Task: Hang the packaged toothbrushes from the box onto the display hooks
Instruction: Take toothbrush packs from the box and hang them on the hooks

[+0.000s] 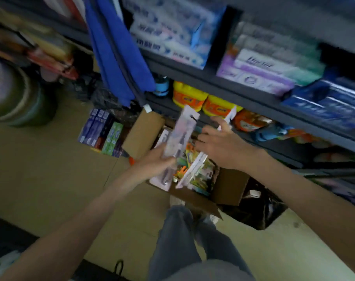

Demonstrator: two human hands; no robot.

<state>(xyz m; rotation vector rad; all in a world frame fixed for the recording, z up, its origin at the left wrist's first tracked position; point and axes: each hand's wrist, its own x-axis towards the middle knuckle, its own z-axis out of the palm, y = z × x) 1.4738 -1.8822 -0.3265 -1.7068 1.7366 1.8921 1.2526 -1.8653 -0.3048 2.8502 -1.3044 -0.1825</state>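
An open cardboard box (229, 187) sits on the floor below me, filled with several packaged toothbrushes (196, 171). My left hand (156, 161) grips a pale packaged toothbrush (180, 132) by its lower part, and the pack points up and away over the box. My right hand (219, 142) is above the box and holds another white pack (228, 117) that sticks out past the fingers. The frame is blurred and no display hooks can be made out.
Dark shelves (223, 86) on the right carry tissue packs, yellow detergent bottles (189, 95) and refill pouches. A blue cloth (119, 57) hangs at upper middle. Toothpaste boxes (103, 130) stand on the floor left of the box. My legs (184, 240) are below.
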